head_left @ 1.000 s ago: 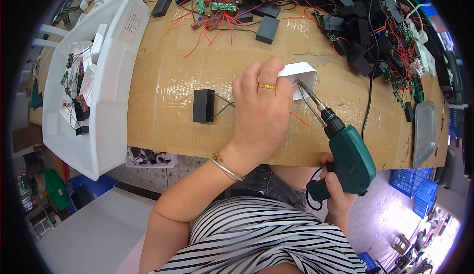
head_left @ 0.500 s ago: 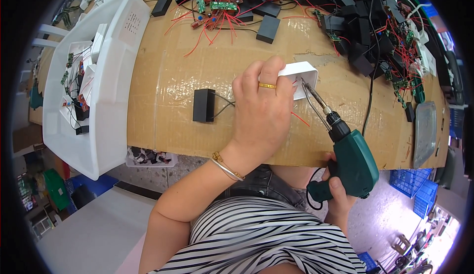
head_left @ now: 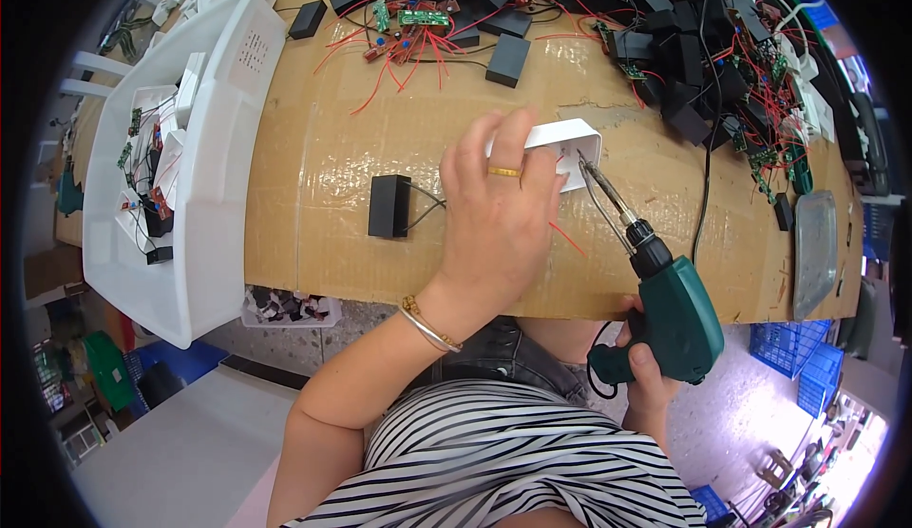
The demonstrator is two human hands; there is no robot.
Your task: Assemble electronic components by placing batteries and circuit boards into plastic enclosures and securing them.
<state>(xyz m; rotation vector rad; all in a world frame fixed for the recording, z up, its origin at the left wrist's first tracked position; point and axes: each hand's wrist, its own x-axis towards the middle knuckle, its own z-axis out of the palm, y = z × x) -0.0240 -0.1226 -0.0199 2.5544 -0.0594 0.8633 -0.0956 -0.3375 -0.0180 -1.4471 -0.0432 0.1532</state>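
White casing (head_left: 568, 132) lies on the cardboard-topped table (head_left: 323, 129) in the head view, just beyond the fingers of our left hand (head_left: 499, 205), which is closed over its near left part. We see the casing's visible walls reach rightward from the knuckles; the left end is hidden, so we cannot tell its full long axis. Our right hand (head_left: 651, 376) is clamped round the handle of a green soldering gun (head_left: 679, 314), low and to the right, well apart from the casing. The gun's nose slants up and leftward to the casing's open side; whether the tip touches anything inside, we cannot tell. Left is thus our nearer hand. A red wire (head_left: 568, 239) sticks out beside it, and a black box (head_left: 389, 206) sits to its left, dark leads running under our palm.
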